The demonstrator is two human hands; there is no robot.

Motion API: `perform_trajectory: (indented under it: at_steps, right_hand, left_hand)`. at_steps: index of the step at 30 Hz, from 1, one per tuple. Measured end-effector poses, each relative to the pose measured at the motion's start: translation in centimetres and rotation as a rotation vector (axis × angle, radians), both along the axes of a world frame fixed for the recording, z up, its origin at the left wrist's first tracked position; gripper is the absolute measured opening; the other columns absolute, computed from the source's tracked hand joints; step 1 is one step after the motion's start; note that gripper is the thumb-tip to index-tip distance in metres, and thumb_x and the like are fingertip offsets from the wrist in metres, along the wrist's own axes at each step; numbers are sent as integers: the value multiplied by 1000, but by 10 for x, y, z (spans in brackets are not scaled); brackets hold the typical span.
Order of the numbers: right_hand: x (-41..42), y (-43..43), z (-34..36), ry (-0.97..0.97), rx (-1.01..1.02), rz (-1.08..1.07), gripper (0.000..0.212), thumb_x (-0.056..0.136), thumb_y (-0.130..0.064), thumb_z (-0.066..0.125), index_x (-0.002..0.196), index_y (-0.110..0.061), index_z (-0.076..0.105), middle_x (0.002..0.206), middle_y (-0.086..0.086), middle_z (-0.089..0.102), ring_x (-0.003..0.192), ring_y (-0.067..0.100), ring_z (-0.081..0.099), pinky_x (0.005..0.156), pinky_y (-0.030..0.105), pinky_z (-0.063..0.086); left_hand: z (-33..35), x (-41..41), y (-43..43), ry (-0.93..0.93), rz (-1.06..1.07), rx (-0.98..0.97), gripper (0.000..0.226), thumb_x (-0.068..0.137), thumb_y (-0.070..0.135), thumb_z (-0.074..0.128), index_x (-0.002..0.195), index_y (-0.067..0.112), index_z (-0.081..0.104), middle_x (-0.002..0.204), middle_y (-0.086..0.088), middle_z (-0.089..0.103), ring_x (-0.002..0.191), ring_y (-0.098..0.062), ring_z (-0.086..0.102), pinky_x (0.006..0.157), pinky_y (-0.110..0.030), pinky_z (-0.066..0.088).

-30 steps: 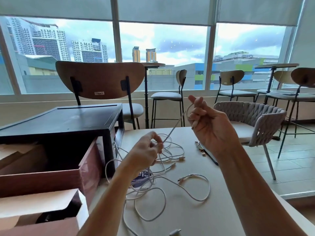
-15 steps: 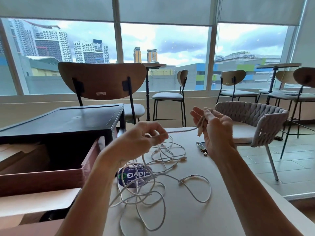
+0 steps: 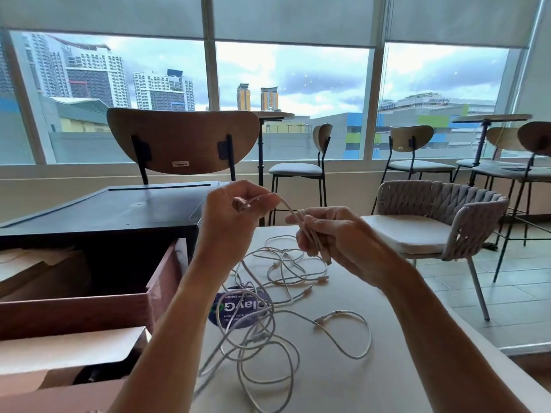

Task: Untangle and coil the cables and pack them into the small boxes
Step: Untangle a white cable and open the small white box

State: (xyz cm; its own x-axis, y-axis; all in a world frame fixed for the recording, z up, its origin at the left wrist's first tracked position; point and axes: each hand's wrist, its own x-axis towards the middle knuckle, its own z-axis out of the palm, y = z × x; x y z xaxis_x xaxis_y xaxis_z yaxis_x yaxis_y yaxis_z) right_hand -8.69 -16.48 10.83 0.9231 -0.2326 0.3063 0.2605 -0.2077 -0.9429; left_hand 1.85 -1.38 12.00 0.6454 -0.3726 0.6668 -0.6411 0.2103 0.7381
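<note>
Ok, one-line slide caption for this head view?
Left hand pinches the end of a white cable while the right hand grips its coiled loops above tangled cables on the table.

Beyond the left hand (image 3: pixel 229 217) a wooden-backed chair (image 3: pixel 183 138) stands before wide windows (image 3: pixel 292 93) under grey blinds (image 3: pixel 292 16); right of the right hand (image 3: pixel 338 236) a woven armchair (image 3: pixel 432 216) stands on tiled floor (image 3: pixel 512 296)

Both hands (image 3: pixel 235 210) (image 3: pixel 334 234) pinch white cable (image 3: pixel 287 208) above tangle (image 3: pixel 268 293).

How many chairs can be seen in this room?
6. A wooden-backed chair behind the black box; a stool mid-window; three window chairs at right; a woven armchair beside the table. Others may be hidden.
</note>
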Motion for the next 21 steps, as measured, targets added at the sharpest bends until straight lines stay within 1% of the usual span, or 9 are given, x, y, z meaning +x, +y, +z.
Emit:
perform_trajectory:
  at_steps: [4, 6, 7, 9, 10, 13, 17, 19, 21]
  right_hand:
    - [-4, 0, 4, 1, 73, 105, 33, 103, -4, 36, 115, 10, 63, 63, 6, 51, 58, 13, 48, 56, 23, 41]
    - [-4, 0, 4, -4, 74, 152, 34, 104, -8, 37, 114, 10, 64, 61, 3, 45, 55, 12, 42, 55, 23, 39]
    - [-4, -1, 3, -9, 75, 178, 36, 105, -12, 38, 114, 10, 64, 60, 1, 41, 54, 12, 39, 54, 23, 38]
    - [-6, -2, 2, -17, 93, 245, 38, 104, -19, 41, 113, 9, 64, 59, -1, 38, 53, 11, 35, 54, 23, 38]
    - [-7, -3, 2, -22, 107, 282, 38, 103, -21, 42, 112, 8, 65, 59, -1, 38, 52, 11, 34, 54, 22, 38]
    - [-11, -6, 1, -55, 140, 339, 34, 102, -22, 42, 105, 2, 66, 61, 0, 49, 51, 8, 40, 54, 20, 42]
    - [-6, -7, 0, -106, 263, 297, 28, 97, -20, 45, 93, -1, 65, 66, 4, 60, 51, 9, 53, 52, 18, 49]
    - [-3, -7, -2, -126, 342, 307, 26, 97, -19, 44, 93, 0, 61, 66, 4, 60, 51, 9, 54, 53, 18, 50]
    - [0, -8, -4, -141, 383, 328, 26, 98, -17, 43, 96, 1, 61, 65, 3, 59, 49, 7, 52, 53, 18, 48]
  left_hand:
    - [-3, 1, -2, -26, 55, -74, 16, 75, 31, 83, 73, 20, 72, 70, -7, 71, 75, -38, 64, 68, -40, 54]
    - [-5, 3, -3, -54, 77, -90, 23, 74, 35, 84, 74, 16, 71, 70, -7, 71, 71, -35, 66, 68, -44, 55]
    - [-6, 4, -3, -64, 86, -96, 27, 73, 38, 84, 73, 15, 70, 67, -6, 70, 66, -32, 64, 64, -42, 54]
    - [-8, 4, -5, -73, 111, -99, 36, 69, 46, 82, 67, 14, 67, 56, 1, 62, 49, -17, 51, 51, -31, 44]
    - [-9, 4, -5, -76, 127, -95, 39, 68, 49, 81, 64, 13, 65, 51, 6, 56, 47, -10, 43, 50, -23, 38]
    - [-12, 6, -7, -72, 167, -67, 47, 69, 54, 79, 61, 11, 60, 46, 12, 47, 46, -4, 36, 50, -15, 33]
    - [-18, 15, -9, -10, 174, -5, 38, 80, 48, 76, 65, 15, 63, 44, 16, 44, 43, -4, 35, 50, -22, 30]
    - [-20, 19, -10, 17, 168, 25, 29, 84, 44, 73, 71, 18, 68, 52, 16, 53, 49, -3, 41, 56, -25, 34]
    - [-22, 24, -10, 49, 149, 44, 22, 87, 40, 71, 78, 20, 73, 70, 8, 66, 61, -5, 50, 65, -27, 40]
